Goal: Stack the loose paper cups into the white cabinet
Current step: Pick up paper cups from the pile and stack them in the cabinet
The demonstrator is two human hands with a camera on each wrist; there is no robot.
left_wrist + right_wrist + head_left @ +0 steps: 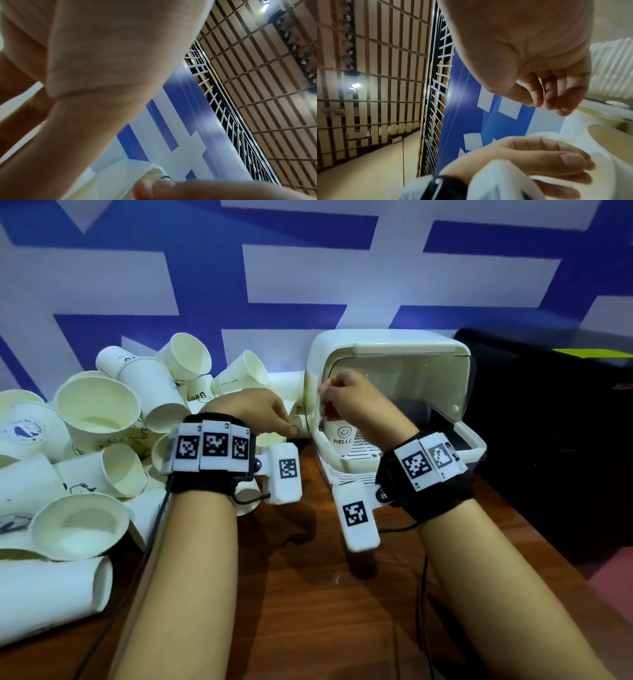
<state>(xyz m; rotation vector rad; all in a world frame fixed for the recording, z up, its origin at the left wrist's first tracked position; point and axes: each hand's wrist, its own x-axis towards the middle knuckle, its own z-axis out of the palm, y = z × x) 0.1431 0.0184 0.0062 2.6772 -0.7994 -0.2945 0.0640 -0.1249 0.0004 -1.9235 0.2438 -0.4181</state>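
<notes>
The right hand [349, 398] reaches into the open white cabinet [387, 347], fingers curled over the rim of the smiley cup [342, 433] standing on its rack. Just left of the cabinet, the left hand [270, 416] pinches another cup [298, 428] lying at the edge of the heap of loose cups [99, 419]. A hurried pull there could send the heap sliding off the worktop [308, 594].

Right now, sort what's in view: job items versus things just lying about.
Job:
- loose paper cups, piled left
- white cabinet, lid raised
- HELLO cup inside it, under the right hand
- left hand

Lying about:
- black box
- wooden table
</notes>
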